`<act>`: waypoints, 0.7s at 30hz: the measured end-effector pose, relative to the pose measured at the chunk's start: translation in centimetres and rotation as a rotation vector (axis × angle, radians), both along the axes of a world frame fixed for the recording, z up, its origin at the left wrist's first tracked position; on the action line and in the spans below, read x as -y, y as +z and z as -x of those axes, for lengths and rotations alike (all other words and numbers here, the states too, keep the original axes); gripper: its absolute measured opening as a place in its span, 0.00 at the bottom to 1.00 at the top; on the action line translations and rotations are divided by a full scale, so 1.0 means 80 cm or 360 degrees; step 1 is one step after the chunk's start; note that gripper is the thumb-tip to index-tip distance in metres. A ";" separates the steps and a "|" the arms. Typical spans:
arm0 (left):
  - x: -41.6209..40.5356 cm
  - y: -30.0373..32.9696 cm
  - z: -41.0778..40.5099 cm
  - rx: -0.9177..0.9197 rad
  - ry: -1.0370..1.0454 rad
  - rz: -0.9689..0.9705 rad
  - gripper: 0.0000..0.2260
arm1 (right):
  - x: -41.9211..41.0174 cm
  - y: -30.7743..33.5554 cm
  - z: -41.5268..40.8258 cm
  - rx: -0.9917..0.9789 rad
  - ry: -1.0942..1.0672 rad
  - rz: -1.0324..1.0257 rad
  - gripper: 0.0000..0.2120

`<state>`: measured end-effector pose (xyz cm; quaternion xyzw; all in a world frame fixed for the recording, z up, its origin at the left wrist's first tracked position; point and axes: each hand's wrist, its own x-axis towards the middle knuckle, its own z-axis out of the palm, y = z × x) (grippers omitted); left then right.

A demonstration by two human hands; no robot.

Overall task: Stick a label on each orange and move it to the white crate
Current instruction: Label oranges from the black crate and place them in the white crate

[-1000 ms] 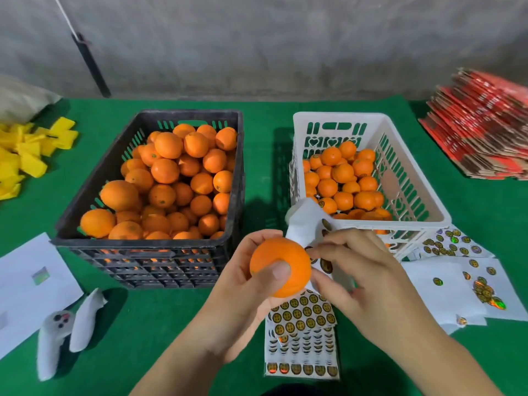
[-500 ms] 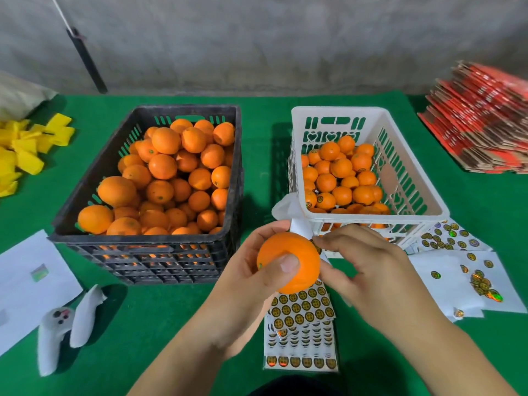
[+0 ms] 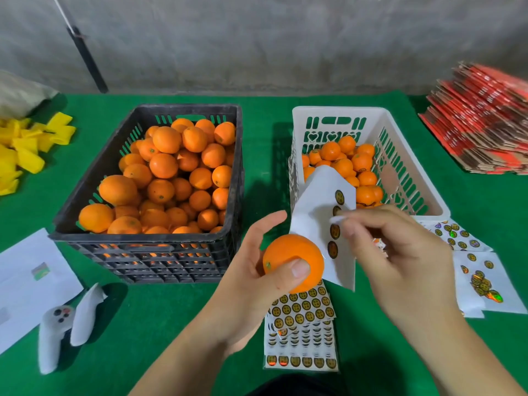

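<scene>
Brightness: the scene is evenly and well lit, and colours are rendered saturated.
Light source: light is cast from above and from the right.
Shadows: a dark shadow is thrown left of the white crate (image 3: 368,115); softer ones are seen under the hands.
Glare: small rainbow glints are caught on the loose stickers (image 3: 485,287).
Blur: the right hand (image 3: 400,252) is smeared at its fingertips.
Distortion: the table edge (image 3: 257,94) is bowed by the wide lens.
</scene>
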<state>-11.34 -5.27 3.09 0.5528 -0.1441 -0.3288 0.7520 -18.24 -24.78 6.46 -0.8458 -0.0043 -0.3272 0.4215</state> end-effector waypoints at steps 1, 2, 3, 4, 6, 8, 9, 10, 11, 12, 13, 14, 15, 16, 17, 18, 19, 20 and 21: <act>0.003 -0.002 -0.001 -0.0040 -0.0025 0.0064 0.39 | -0.005 -0.004 0.001 0.0026 0.0107 0.0206 0.06; 0.005 -0.003 0.000 -0.0080 -0.0062 0.0140 0.36 | -0.008 -0.009 0.002 -0.0001 0.0211 0.0307 0.07; 0.005 -0.004 0.002 -0.0124 -0.0081 0.0194 0.35 | -0.008 -0.012 0.003 -0.0055 0.0280 0.0321 0.09; 0.005 -0.006 0.005 -0.0173 -0.0081 0.0235 0.35 | -0.006 -0.014 0.004 -0.0104 0.0313 0.0330 0.11; 0.002 -0.003 0.009 -0.0304 -0.0038 0.0311 0.40 | -0.003 -0.016 0.009 -0.0227 0.0335 0.0438 0.20; 0.014 0.007 -0.003 -0.0391 -0.0001 0.0215 0.46 | -0.007 -0.022 0.013 -0.0346 0.0327 0.0631 0.32; 0.012 0.009 -0.006 -0.0363 -0.0020 0.0180 0.47 | -0.012 -0.025 0.012 -0.0371 0.0280 0.0696 0.35; 0.005 0.009 -0.006 -0.0394 0.0018 0.0259 0.39 | -0.016 -0.028 0.011 -0.0362 0.0208 0.0707 0.35; 0.006 0.001 -0.008 -0.0424 0.0133 0.0332 0.28 | -0.019 -0.029 0.009 -0.0340 0.0138 0.0680 0.35; 0.015 0.002 -0.007 -0.0327 0.0093 0.0239 0.21 | -0.019 -0.028 0.008 -0.0321 0.0099 0.0645 0.34; 0.025 0.001 -0.015 -0.0403 0.0127 0.0130 0.22 | -0.018 -0.027 0.007 -0.0308 0.0095 0.0599 0.34; 0.033 0.005 -0.017 -0.0585 0.0119 0.0080 0.23 | -0.017 -0.024 0.007 -0.0299 0.0119 0.0538 0.35; 0.030 -0.003 -0.011 -0.0641 0.0094 0.0165 0.22 | -0.015 -0.021 0.007 -0.0292 0.0170 0.0472 0.35; 0.025 -0.009 -0.006 -0.0611 0.0131 0.0201 0.19 | -0.013 -0.017 0.007 -0.0284 0.0246 0.0414 0.36; 0.023 -0.012 -0.004 -0.0513 0.0186 0.0198 0.17 | -0.010 -0.014 0.006 -0.0271 0.0326 0.0371 0.36; 0.024 -0.014 -0.006 -0.0436 0.0213 0.0195 0.15 | -0.005 -0.010 0.004 -0.0253 0.0383 0.0339 0.36; 0.026 -0.016 -0.010 -0.0441 0.0245 0.0231 0.14 | 0.003 -0.005 -0.001 -0.0230 0.0399 0.0323 0.35; 0.026 -0.015 -0.013 -0.0441 0.0246 0.0232 0.12 | 0.012 0.000 -0.008 -0.0198 0.0363 0.0313 0.35; 0.024 -0.018 -0.018 -0.0418 0.0248 0.0206 0.12 | 0.026 0.004 -0.018 -0.0168 0.0261 0.0311 0.35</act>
